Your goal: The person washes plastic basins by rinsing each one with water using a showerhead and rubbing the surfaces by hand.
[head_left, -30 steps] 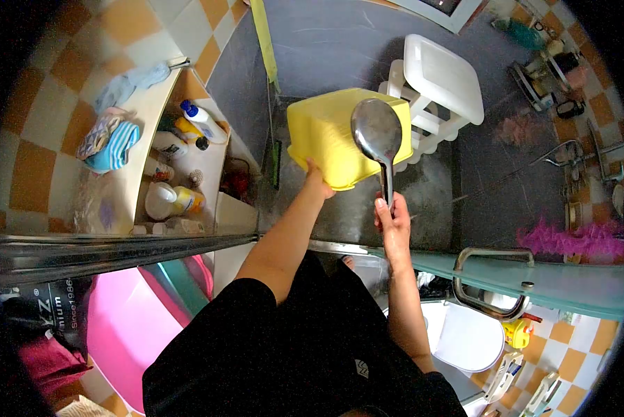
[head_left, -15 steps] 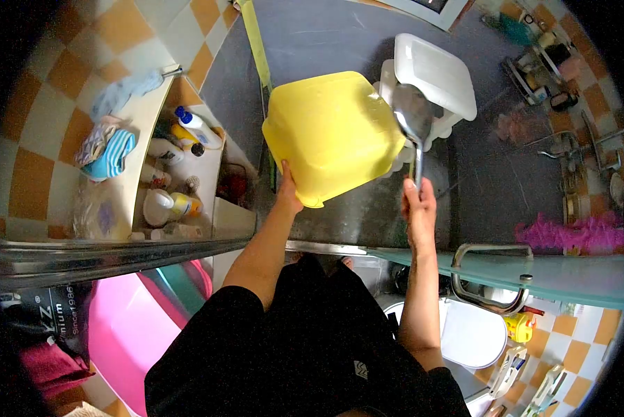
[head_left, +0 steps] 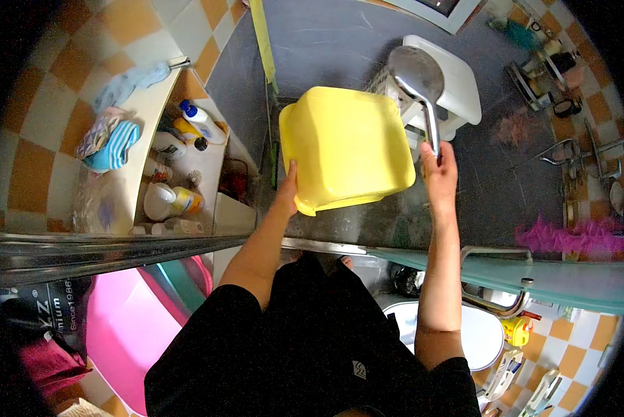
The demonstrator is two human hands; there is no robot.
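My left hand (head_left: pixel 289 192) grips the lower left rim of a yellow plastic bin (head_left: pixel 350 146), with the thumb lying on its side. The bin is tilted, its closed outer side toward me, so its inside is hidden. In my right hand (head_left: pixel 440 174) is a chrome shower head (head_left: pixel 417 75), held by its handle, the round head up beyond the bin's upper right corner. Whether water runs from it I cannot tell. Behind the shower head stands a white plastic stool (head_left: pixel 458 87).
A shelf (head_left: pixel 145 156) with several bottles and cloths stands left. On the right are a glass door (head_left: pixel 569 278) with a metal handle, wall taps (head_left: pixel 562 149) and a purple mesh (head_left: pixel 569 236). A pink basin (head_left: pixel 127 333) and a toilet lid (head_left: pixel 475 337) are nearer me.
My right hand has moved up and right with the shower head, away from the bin's side. The bin has turned more upright and shifted slightly right and down.
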